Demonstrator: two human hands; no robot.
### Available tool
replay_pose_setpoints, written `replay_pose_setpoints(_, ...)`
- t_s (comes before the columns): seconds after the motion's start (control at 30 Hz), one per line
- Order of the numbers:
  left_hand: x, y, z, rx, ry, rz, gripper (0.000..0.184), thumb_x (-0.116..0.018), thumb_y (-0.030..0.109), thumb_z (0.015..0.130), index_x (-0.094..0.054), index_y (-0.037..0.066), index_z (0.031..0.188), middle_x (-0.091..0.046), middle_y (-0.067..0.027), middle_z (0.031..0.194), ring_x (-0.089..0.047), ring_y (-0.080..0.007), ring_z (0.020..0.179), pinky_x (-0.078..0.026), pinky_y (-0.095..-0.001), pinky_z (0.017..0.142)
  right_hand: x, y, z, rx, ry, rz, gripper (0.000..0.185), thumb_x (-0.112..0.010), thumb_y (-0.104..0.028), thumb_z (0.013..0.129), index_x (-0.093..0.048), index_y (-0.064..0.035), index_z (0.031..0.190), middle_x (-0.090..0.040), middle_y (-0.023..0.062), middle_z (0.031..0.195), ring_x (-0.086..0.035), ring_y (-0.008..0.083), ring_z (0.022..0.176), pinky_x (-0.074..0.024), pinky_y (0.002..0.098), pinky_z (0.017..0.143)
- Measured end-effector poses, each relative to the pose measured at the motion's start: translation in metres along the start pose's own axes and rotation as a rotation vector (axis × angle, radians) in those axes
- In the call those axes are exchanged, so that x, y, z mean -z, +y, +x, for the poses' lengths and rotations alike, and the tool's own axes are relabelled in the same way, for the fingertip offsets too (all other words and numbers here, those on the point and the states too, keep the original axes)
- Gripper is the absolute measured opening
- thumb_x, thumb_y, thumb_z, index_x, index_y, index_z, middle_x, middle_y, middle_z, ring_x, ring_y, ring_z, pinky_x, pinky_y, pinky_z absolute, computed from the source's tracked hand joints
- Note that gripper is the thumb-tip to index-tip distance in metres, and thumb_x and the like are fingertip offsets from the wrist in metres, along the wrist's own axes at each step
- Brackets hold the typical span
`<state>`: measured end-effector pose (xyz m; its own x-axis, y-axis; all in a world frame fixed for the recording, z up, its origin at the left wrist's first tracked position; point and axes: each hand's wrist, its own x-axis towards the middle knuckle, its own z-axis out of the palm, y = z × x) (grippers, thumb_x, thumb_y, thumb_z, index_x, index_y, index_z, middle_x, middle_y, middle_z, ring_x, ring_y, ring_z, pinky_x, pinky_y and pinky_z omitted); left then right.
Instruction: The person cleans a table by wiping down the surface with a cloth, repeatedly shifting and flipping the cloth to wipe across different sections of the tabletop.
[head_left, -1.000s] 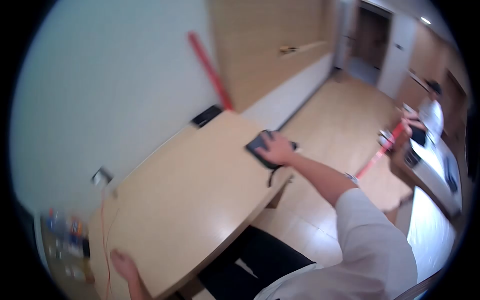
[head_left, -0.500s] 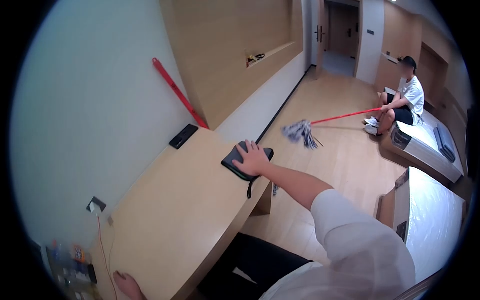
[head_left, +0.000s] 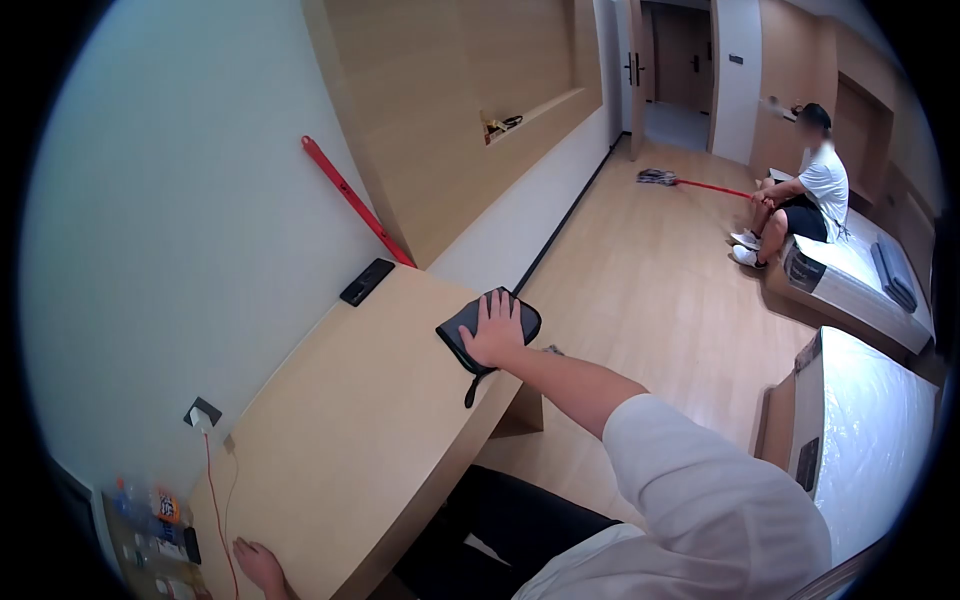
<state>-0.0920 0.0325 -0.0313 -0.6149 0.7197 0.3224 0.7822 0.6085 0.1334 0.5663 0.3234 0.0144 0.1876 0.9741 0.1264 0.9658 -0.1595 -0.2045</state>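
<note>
My right hand point(head_left: 492, 335) lies flat with spread fingers on a dark grey zip case point(head_left: 455, 331) at the far front corner of the wooden desk point(head_left: 340, 420). The case has black edging, and a wrist strap hangs from its near side. My left hand point(head_left: 262, 568) rests on the near left part of the desk, fingers loosely extended with nothing visible in them. Close beside it runs a red cable point(head_left: 213, 490). A flat black object point(head_left: 367, 282) lies at the desk's far end by the wall.
A red pole point(head_left: 350, 195) leans on the wall. Several bottles point(head_left: 160, 520) stand at lower left. A seated person point(head_left: 820, 180) holds a red-handled mop point(head_left: 657, 178) over the floor. Plastic-wrapped mattresses point(head_left: 870, 430) are at right.
The case has turned slightly under my right hand, its strap swinging left. The other person's mop head has moved farther away toward the door. My left hand stays near the cable.
</note>
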Motion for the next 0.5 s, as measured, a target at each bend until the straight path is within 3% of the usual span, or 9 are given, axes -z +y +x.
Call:
replay_pose_setpoints(0.27, -0.01, -0.006, 0.004, -0.032, -0.017, 0.104, 0.049, -0.042, 0.017, 0.108, -0.048, -0.012, 0.148, -0.047, -0.0321, 0.153, -0.046, -0.046, 0.141, -0.042, -0.0475, 0.117, -0.004, -0.004, -0.012, 0.065, 0.001, 0.036, 0.089, -0.031, -0.063, 0.105, -0.019, 0.0007, 0.166, -0.02, 0.0269, 0.172, -0.014, 0.042, 0.161, -0.0057, 0.0579, 0.129)
replay_pose_setpoints(0.37, 0.014, 0.021, 0.0, 0.092, -0.121, -0.003, 0.052, -0.045, 0.017, 0.106, -0.044, -0.01, 0.151, -0.042, -0.0285, 0.159, -0.041, -0.0441, 0.147, -0.035, -0.0484, 0.122, -0.002, -0.006, -0.015, 0.08, 0.003, 0.036, 0.089, -0.031, -0.063, 0.105, -0.02, 0.0, 0.166, -0.021, 0.0275, 0.171, -0.014, 0.0427, 0.16, -0.0055, 0.0579, 0.129)
replay_pose_setpoints(0.47, -0.004, 0.003, 0.012, -0.209, 0.038, 0.174, 0.056, -0.048, 0.033, 0.103, -0.058, -0.01, 0.138, -0.061, -0.0326, 0.138, -0.055, -0.0473, 0.131, -0.046, -0.0493, 0.11, -0.002, -0.005, -0.018, 0.081, -0.005, 0.061, 0.088, -0.032, -0.064, 0.104, -0.021, -0.0013, 0.166, -0.02, 0.029, 0.171, -0.014, 0.0434, 0.16, -0.0056, 0.0574, 0.129)
replay_pose_setpoints(0.5, 0.004, 0.011, 0.012, -0.19, 0.013, 0.17, 0.061, -0.046, 0.038, 0.104, -0.056, -0.009, 0.141, -0.058, -0.0326, 0.142, -0.054, -0.0471, 0.133, -0.045, -0.0506, 0.111, -0.002, -0.006, -0.019, 0.084, -0.006, 0.075, 0.088, -0.032, -0.064, 0.104, -0.022, -0.0008, 0.166, -0.02, 0.0299, 0.17, -0.013, 0.0439, 0.16, -0.0061, 0.0572, 0.129)
